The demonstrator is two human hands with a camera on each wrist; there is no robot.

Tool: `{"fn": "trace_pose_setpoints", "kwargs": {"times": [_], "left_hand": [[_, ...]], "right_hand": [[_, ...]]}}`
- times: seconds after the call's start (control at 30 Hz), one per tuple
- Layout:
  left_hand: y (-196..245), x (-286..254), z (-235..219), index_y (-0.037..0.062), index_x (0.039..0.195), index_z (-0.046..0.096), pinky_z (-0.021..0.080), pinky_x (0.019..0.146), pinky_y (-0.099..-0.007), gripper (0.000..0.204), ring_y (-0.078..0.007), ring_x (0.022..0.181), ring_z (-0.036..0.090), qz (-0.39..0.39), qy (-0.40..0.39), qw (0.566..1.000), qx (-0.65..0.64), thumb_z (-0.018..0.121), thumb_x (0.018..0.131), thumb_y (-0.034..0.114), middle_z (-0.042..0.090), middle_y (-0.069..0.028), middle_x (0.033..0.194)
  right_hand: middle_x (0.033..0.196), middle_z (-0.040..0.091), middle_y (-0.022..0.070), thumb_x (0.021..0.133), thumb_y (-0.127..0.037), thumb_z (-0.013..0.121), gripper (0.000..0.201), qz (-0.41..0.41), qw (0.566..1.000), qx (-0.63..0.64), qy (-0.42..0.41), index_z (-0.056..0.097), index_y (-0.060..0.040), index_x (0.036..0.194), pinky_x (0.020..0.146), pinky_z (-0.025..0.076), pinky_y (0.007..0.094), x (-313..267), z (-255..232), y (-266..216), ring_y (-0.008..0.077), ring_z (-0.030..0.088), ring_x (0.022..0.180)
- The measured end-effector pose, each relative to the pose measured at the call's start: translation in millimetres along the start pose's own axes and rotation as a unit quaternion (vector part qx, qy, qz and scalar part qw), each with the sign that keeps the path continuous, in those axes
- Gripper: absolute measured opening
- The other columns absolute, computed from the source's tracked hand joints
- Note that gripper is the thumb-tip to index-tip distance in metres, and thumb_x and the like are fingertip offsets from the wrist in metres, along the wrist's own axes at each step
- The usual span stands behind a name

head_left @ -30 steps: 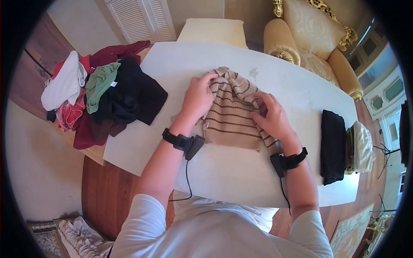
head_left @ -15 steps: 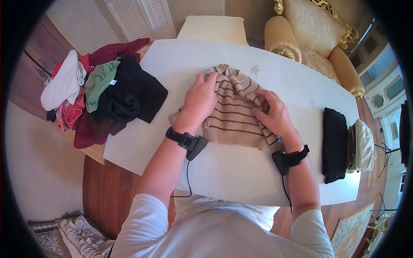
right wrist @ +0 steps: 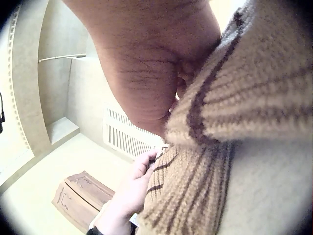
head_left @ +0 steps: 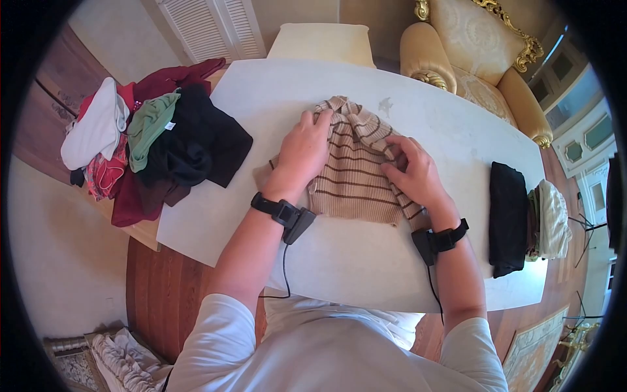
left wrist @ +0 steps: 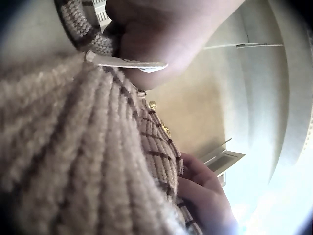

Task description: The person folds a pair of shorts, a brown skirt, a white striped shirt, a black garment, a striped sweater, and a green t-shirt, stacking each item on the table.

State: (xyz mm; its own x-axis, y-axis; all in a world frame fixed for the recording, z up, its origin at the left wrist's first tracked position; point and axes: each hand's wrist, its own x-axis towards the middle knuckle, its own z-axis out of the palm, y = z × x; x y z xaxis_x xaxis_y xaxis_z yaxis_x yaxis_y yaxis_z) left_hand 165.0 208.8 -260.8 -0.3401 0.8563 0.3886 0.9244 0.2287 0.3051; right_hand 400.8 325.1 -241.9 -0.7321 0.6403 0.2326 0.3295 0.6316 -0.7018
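A tan knitted sweater (head_left: 359,189) with brown stripes lies on the white table, its upper part bunched and folded over. My left hand (head_left: 304,149) grips it at the upper left edge, near the collar. At the right side, my right hand (head_left: 419,175) pinches the folded knit between thumb and fingers. A sleeve runs down beneath the right wrist, and a bit of tan knit shows left of the left wrist. The left wrist view shows a pale label (left wrist: 127,62) standing out from the knit beside the left hand. Some fingertips are hidden by fabric.
Left on the table is a loose heap of clothes, with a black garment (head_left: 212,140), a green one (head_left: 151,127) and a white one (head_left: 98,127). Folded black cloth (head_left: 507,219) and a white folded garment (head_left: 552,219) lie along the right edge. An armchair (head_left: 428,55) stands behind.
My left hand has shifted slightly up and right along the sweater's edge, and more tan knit shows beside its wrist. The right hand keeps its place at the right side.
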Motion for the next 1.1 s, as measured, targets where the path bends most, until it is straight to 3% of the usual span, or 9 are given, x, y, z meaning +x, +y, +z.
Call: {"fn": "trace_pose_setpoints", "kwargs": {"times": [0.47, 1.1], "left_hand": [[-7, 3, 2, 0.0153, 0.145, 0.053, 0.057, 0.087, -0.0503, 0.052, -0.0427, 0.102, 0.067, 0.008, -0.023, 1.0, -0.019, 0.052, 0.096, 0.001, 0.061, -0.0191, 0.121], [-12, 5, 8, 0.0143, 0.141, 0.056, 0.056, 0.087, -0.0516, 0.041, -0.0422, 0.099, 0.067, 0.029, 0.024, 0.998, -0.054, 0.051, 0.101, 0.007, 0.063, -0.0176, 0.115]], "right_hand": [[0.102, 0.066, 0.012, 0.084, -0.012, 0.077, 0.045, -0.009, 1.0, -0.004, 0.001, 0.065, -0.0047, 0.127, 0.079, 0.056, 0.0366, 0, -1, -1, 0.0246, 0.065, 0.083], [0.101, 0.067, 0.0122, 0.085, -0.009, 0.076, 0.041, -0.001, 1.0, 0.016, 0.01, 0.066, -0.0035, 0.125, 0.077, 0.056, 0.0359, 0, 1, 4, 0.0233, 0.066, 0.08]]}}
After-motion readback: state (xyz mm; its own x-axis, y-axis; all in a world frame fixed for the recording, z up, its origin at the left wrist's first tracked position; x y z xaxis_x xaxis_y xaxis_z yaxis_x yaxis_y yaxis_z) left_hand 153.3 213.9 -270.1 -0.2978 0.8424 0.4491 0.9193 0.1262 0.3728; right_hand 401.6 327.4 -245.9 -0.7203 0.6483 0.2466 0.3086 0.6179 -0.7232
